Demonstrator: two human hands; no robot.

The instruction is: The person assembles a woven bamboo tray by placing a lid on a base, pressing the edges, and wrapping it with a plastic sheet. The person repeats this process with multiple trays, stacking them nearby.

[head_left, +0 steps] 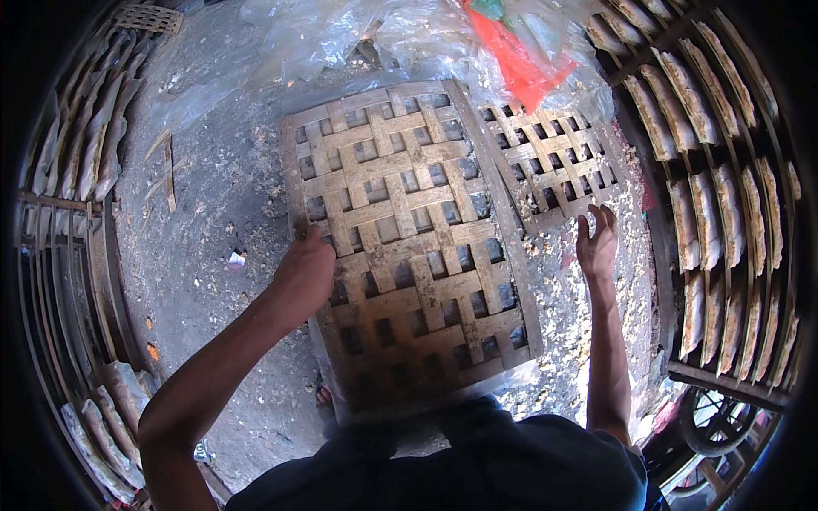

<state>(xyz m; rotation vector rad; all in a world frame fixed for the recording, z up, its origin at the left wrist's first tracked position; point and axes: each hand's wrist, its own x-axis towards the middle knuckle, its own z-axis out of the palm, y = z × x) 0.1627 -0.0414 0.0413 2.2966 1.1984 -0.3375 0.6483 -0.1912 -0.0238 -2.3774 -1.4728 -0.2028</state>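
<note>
A large woven bamboo lattice tray (396, 217) lies in front of me, its near end close to my body. My left hand (308, 266) is closed round its left edge, about midway along. Beyond its right edge a second, smaller-looking bamboo lattice tray (554, 157) is partly hidden beneath or behind the first. Just off this second tray's near right corner, my right hand (600, 243) is raised with thumb and fingers apart and slightly curled. Nothing shows between those fingers. A sheet of clear plastic (520, 379) shows under the near end of the large tray.
Slatted racks with pale-edged trays stand on the right (724, 213) and left (81, 128). Clear plastic sheeting (341, 38) and a red plastic bag (524, 64) lie at the far side. Crumbs litter the grey floor (213, 213). A spoked wheel (716, 422) stands at lower right.
</note>
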